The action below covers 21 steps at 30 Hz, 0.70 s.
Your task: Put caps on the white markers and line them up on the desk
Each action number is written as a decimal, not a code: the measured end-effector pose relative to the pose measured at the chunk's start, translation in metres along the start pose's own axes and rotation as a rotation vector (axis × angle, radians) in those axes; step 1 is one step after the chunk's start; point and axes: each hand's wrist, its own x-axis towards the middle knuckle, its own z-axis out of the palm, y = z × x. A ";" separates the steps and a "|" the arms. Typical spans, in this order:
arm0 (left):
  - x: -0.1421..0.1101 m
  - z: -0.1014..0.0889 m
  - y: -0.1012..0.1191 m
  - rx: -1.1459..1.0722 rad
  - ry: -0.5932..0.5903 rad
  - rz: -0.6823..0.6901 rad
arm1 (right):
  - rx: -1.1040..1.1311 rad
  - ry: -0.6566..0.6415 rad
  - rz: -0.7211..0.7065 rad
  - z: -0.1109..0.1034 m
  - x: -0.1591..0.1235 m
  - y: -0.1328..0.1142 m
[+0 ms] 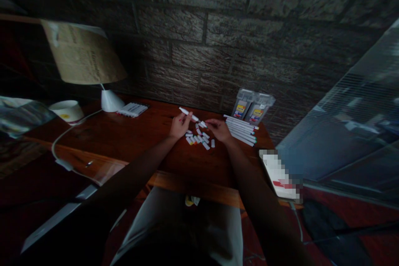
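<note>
My left hand is closed around a white marker, which slants down to the right. At its lower end is a white cap, pinched by the fingertips of my right hand. Whether the cap is seated on the marker is too dark to make out. Below both hands lies a loose pile of short white caps with coloured ends, and one cap sits a little apart on the right. Beside my right hand, several white markers are laid in a slanted row.
Two clear plastic cases stand against the stone wall. Left on the wooden table are a lamp, a paper cup and a flat set of pens. A blurred-out white item lies at the right edge.
</note>
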 end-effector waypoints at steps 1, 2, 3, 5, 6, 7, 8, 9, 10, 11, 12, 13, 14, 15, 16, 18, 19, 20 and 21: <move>0.001 0.001 -0.001 -0.041 -0.004 -0.025 | 0.041 -0.020 0.036 0.000 0.000 -0.001; 0.001 0.002 -0.002 -0.081 -0.011 -0.050 | 0.084 -0.034 0.071 0.000 -0.001 -0.002; 0.002 0.003 -0.003 -0.118 -0.022 -0.073 | 0.123 -0.046 0.101 0.001 -0.001 -0.003; 0.004 0.004 -0.005 -0.175 -0.042 -0.112 | 0.186 -0.056 0.125 0.002 -0.002 -0.005; 0.005 0.004 -0.006 -0.195 -0.051 -0.130 | 0.210 -0.052 0.123 0.002 -0.002 -0.006; 0.005 0.004 -0.007 -0.210 -0.061 -0.149 | 0.230 -0.046 0.113 0.002 -0.002 -0.007; 0.006 0.004 -0.007 -0.224 -0.071 -0.167 | 0.247 -0.044 0.100 0.002 -0.002 -0.008; 0.006 0.004 -0.008 -0.238 -0.083 -0.183 | 0.260 -0.045 0.085 0.002 -0.002 -0.008; 0.006 0.003 -0.008 -0.252 -0.101 -0.193 | 0.270 -0.046 0.068 0.002 -0.003 -0.008; 0.007 0.003 -0.008 -0.263 -0.120 -0.198 | 0.271 -0.050 0.048 0.003 -0.003 -0.009; 0.007 0.002 -0.007 -0.269 -0.135 -0.198 | 0.259 -0.057 0.024 0.003 -0.003 -0.009; 0.007 0.002 -0.007 -0.269 -0.149 -0.195 | 0.232 -0.065 -0.004 0.005 -0.004 -0.009; 0.006 0.002 -0.005 -0.266 -0.158 -0.191 | 0.189 -0.069 -0.035 0.006 -0.005 -0.009; 0.006 0.002 -0.004 -0.260 -0.166 -0.185 | 0.128 -0.070 -0.071 0.008 -0.006 -0.010; 0.006 0.002 -0.002 -0.251 -0.174 -0.178 | 0.054 -0.071 -0.108 0.010 -0.007 -0.010; 0.004 0.002 0.000 -0.216 -0.211 -0.151 | -0.100 -0.054 -0.179 0.014 -0.010 -0.012; 0.004 0.001 0.001 -0.189 -0.233 -0.133 | -0.163 -0.037 -0.207 0.015 -0.011 -0.013; 0.003 0.001 0.001 -0.159 -0.252 -0.114 | -0.213 -0.020 -0.227 0.016 -0.012 -0.015; 0.002 0.001 0.001 -0.129 -0.268 -0.095 | -0.248 -0.009 -0.245 0.016 -0.014 -0.016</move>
